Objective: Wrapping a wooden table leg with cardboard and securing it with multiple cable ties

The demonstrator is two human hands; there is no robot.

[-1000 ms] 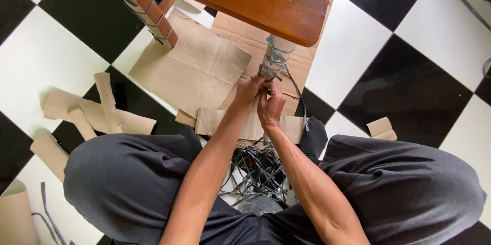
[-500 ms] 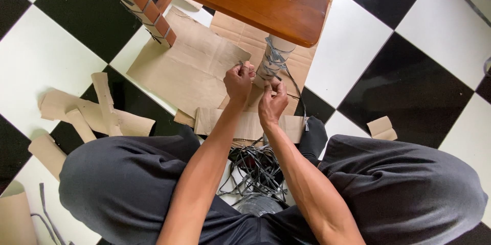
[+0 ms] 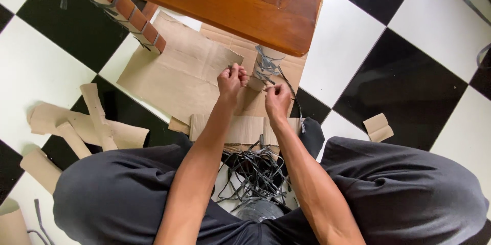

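Hands tying grey strap around a cardboard-wrapped table leg.
The left hand (image 3: 231, 80) and right hand (image 3: 276, 100) are each pinching the grey strap (image 3: 267, 67) taut beside the leg (image 3: 262, 68).

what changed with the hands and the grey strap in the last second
The left hand drew away leftward from the wrapped table leg, pulling the grey strap taut. The right hand kept pinching the strap by the leg. The strap bundle and cardboard scraps stayed put.

We see the wooden counter (image 3: 230, 0) overhanging the wrapped leg (image 3: 263, 66), blocking passage from above. Open floor (image 3: 353, 45) lies right; cardboard sheets (image 3: 179, 71) cover the left.
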